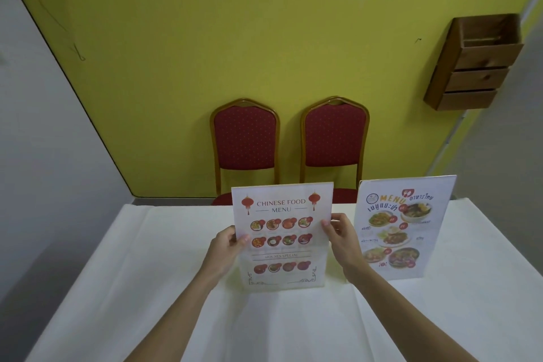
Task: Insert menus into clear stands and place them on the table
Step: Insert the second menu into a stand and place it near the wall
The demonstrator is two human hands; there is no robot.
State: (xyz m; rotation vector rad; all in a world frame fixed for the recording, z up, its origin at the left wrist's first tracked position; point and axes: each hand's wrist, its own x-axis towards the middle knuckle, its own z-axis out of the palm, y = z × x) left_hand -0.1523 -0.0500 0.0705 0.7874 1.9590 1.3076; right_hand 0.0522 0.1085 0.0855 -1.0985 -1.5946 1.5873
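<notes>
A clear stand with a Chinese food menu [282, 244] inside it stands upright at the middle of the white-clothed table [147, 288]. My left hand [227, 244] grips its left edge, thumb on the front. My right hand [338, 229] grips its right edge. To the right, a second clear stand with a Thai food menu [402, 226] stands upright on the table, apart from both hands.
Two red padded chairs [245, 138] [335, 135] stand behind the table against a yellow wall. A wooden wall rack [476, 64] hangs at the upper right. A white wall runs along the left.
</notes>
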